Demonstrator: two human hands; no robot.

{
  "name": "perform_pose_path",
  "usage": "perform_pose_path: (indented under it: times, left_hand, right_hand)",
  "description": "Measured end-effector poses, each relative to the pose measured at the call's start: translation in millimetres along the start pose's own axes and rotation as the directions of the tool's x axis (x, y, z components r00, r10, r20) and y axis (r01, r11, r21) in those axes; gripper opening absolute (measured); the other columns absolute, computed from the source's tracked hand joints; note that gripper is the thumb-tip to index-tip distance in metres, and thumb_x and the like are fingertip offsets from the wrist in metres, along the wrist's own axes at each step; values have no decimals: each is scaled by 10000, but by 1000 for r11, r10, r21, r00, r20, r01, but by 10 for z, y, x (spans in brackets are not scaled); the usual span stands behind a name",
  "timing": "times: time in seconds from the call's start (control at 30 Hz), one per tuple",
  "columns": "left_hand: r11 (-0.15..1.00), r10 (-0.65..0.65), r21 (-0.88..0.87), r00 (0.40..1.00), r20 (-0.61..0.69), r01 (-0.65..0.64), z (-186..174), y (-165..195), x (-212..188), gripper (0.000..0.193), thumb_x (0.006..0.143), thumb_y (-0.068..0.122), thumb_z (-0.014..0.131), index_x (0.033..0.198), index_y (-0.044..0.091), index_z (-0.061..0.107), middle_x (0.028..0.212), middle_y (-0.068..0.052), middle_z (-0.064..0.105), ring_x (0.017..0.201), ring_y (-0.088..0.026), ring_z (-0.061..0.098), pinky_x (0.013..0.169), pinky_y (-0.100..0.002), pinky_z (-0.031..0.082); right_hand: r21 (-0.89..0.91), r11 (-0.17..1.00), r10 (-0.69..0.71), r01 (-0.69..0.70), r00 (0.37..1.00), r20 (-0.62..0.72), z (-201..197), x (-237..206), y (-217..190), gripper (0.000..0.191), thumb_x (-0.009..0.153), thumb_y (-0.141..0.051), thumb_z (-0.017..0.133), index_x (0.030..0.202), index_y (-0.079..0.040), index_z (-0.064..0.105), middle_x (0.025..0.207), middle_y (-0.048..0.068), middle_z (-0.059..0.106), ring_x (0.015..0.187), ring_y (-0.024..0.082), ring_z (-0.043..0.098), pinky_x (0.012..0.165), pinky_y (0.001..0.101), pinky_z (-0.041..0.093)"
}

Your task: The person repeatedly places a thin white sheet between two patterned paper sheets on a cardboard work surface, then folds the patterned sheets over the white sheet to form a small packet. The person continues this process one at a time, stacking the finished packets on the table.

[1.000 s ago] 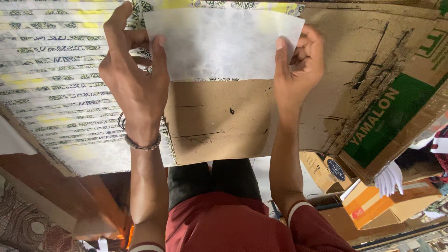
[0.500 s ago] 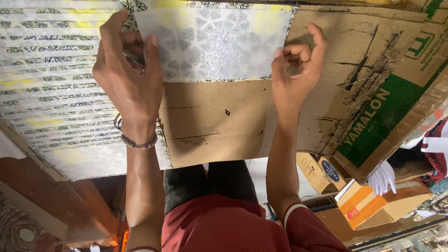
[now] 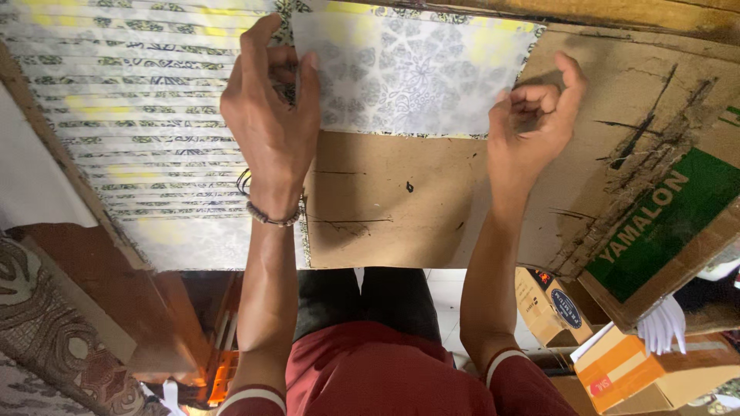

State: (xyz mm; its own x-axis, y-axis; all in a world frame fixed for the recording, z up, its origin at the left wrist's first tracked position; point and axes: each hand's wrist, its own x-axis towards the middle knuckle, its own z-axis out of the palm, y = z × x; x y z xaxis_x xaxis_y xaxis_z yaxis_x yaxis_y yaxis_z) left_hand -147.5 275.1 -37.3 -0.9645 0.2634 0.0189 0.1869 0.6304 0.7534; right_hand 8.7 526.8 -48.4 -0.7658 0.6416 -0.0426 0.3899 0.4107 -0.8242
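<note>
On the flattened brown cardboard [image 3: 401,200] I see the thin patterned sheet [image 3: 408,73]: light, floppy, easily creased, best taken by its side edges. My left hand [image 3: 274,115] pinches its left edge; my right hand [image 3: 532,115] is curled, fingertips together, at the right edge, beside a fanned stack of printed sheets [image 3: 131,123]

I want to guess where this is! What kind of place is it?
Probably a small home workshop for printed paper or cloth: patterned sheets stacked in rows, a flattened cardboard work surface, and small boxes on the floor.
</note>
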Motion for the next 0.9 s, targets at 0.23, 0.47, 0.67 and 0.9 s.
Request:
perform_pose_path:
  times: [0.23,0.47,0.67,0.9]
  left_hand:
    - [999,-19,35,1000,-6,19,49,-62,21,487,986,68,835,1385,88,556,939,-36,754,819,-137,747,713,-275,624]
    - [997,6,77,1000,-10,-5,57,-62,15,489,992,93,854,1382,80,559,886,-20,717,776,-127,696,668,-284,588]
    - [996,16,86,998,-55,-11,37,-30,7,404,999,68,840,1318,63,592,972,-47,624,726,-131,620,599,-275,536]
    - [992,112,52,993,-24,-111,78,43,-155,236,1071,57,780,1233,38,609,1150,-87,586,890,-168,627,660,-287,524]
  right_hand:
    - [-37,999,-9,10,1000,12,-6,27,27,586,1037,153,698,1521,-62,449,870,24,620,800,90,571,774,222,459]
    - [-34,999,10,-10,1000,9,-13,39,22,596,1012,153,692,1516,-50,446,860,19,618,774,78,576,740,218,465]
    - [-3,1000,14,-14,1000,6,1,30,14,578,1017,145,720,1501,-38,461,838,13,568,761,79,519,737,210,430]
    - [-81,996,-37,33,998,-48,-84,137,-64,552,1020,89,755,1488,-36,490,811,-9,500,740,80,475,712,208,417]
